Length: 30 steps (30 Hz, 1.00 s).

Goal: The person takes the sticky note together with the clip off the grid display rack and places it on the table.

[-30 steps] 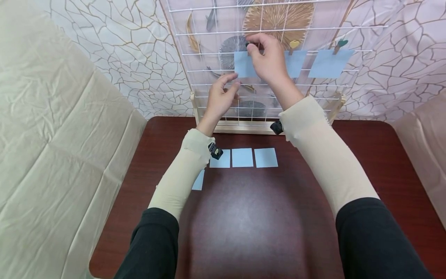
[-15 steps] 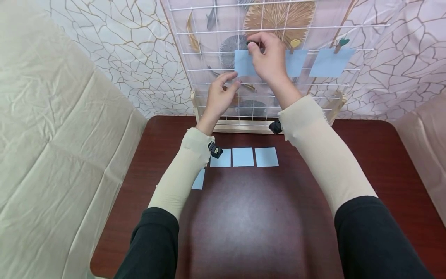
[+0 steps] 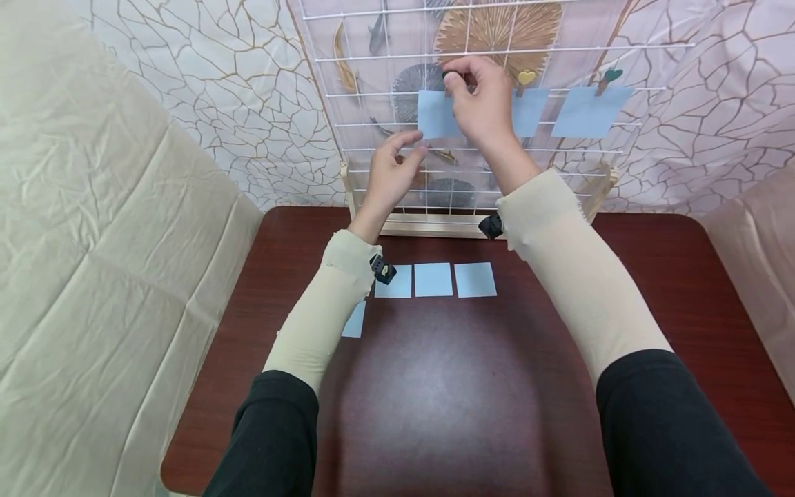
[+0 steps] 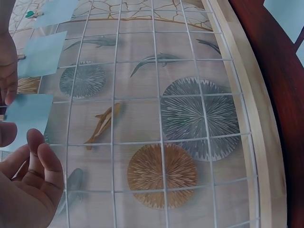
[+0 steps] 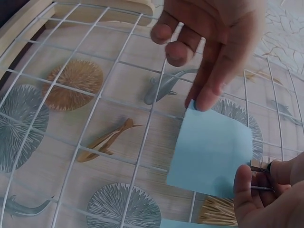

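Hanging between opposite fingertips, blue paper

Both arms reach forward, right hand above left hand, fingers of each pinching.

Plain blue paper, white grid
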{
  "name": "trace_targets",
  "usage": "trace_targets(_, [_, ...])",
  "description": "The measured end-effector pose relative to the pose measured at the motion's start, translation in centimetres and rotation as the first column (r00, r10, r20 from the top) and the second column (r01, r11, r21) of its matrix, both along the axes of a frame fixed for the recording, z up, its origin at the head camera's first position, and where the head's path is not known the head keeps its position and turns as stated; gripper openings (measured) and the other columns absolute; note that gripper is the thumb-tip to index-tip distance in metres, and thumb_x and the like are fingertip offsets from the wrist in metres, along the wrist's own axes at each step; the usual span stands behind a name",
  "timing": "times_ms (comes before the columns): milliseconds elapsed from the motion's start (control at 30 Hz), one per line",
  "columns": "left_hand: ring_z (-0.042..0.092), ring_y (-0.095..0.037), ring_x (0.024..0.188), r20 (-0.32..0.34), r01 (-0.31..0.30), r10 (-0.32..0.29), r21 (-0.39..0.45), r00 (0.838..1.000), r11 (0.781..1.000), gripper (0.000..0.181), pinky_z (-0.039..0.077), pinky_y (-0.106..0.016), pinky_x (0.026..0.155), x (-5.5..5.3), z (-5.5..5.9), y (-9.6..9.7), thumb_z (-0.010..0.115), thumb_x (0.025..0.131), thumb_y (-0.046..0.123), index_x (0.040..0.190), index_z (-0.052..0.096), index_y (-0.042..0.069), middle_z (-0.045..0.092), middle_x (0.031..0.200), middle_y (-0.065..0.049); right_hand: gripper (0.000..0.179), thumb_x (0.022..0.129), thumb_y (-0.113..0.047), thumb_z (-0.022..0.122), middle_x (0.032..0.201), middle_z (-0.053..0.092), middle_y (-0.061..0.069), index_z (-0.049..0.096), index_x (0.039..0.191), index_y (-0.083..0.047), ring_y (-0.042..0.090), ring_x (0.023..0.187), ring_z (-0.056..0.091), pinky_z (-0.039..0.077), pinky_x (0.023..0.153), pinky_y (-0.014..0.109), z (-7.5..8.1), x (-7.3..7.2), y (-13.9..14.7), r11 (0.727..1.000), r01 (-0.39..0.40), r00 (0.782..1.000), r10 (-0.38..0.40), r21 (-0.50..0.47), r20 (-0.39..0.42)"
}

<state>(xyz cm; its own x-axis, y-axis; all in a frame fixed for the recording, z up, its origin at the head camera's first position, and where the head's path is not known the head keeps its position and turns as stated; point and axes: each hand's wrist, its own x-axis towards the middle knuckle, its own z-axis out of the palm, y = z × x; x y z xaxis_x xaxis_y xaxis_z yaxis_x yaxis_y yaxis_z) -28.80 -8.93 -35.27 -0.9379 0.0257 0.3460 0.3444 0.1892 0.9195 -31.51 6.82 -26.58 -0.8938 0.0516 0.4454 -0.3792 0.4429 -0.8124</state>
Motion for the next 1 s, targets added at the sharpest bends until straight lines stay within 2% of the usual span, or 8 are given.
trace_targets(200, [0.063,-0.011,0.063,0.065,0.002,-0.005,0.053,0.998,0.999,0.033,0.058,-0.025,0.063,0.3,-0.3,-0.2,0.065,0.103,0.006,0.135,0.068,-0.002,0.060,0.143,-0.010,0.020,0.106,-0.008,0.062,0.108,0.069,0.002,0.076,0.117,0.000,0.004,0.092,0.057,0.046,0.084,0.020,0.1,0.2,0.0,0.998,-0.010,1.000,0.010,-0.057,-0.001])
trace_targets(367, [0.064,-0.012,0.065,0.075,0.005,-0.009,0.055,0.997,0.998,0.033,0.058,-0.025,0.065,0.5,-0.3,-0.4,0.065,0.104,0.007,0.136,0.068,-0.001,0.060,0.145,-0.009,0.020,0.106,-0.008,0.062,0.105,0.068,0.000,0.076,0.118,0.001,0.005,0.094,0.058,0.046,0.084,0.021,0.1,0.5,0.0,0.996,-0.018,1.000,0.018,-0.085,-0.007])
trace_targets(700, [0.061,-0.009,0.062,0.025,0.048,-0.050,0.087,0.998,0.995,0.031,0.052,-0.024,0.061,0.9,-0.9,-0.8,0.064,0.103,0.003,0.133,0.068,-0.006,0.063,0.138,-0.014,0.022,0.107,-0.009,0.061,0.118,0.068,0.006,0.074,0.122,-0.001,0.003,0.100,0.056,0.044,0.089,0.019,-0.2,1.0,0.4,0.999,-0.011,0.999,0.009,-0.039,-0.040])
trace_targets(833, [0.063,-0.013,0.063,0.011,0.053,-0.054,0.086,0.998,0.995,0.030,0.049,-0.021,0.057,1.2,-1.3,-1.1,0.064,0.103,0.003,0.132,0.069,-0.006,0.064,0.135,-0.014,0.021,0.106,-0.007,0.061,0.120,0.066,0.006,0.075,0.120,0.001,0.001,0.095,0.056,0.048,0.084,0.018,-0.5,1.4,0.6,0.999,-0.006,0.997,0.002,-0.038,-0.081])
trace_targets(1000, [0.063,-0.019,0.067,0.020,0.080,-0.082,0.097,0.996,0.992,0.031,0.047,-0.022,0.057,1.8,-1.9,-1.7,0.063,0.104,0.003,0.133,0.068,-0.005,0.064,0.135,-0.016,0.020,0.105,-0.003,0.061,0.126,0.064,0.008,0.075,0.118,0.004,0.002,0.085,0.059,0.054,0.075,0.017,-1.1,1.9,0.9,0.996,-0.020,0.994,0.010,-0.085,-0.112])
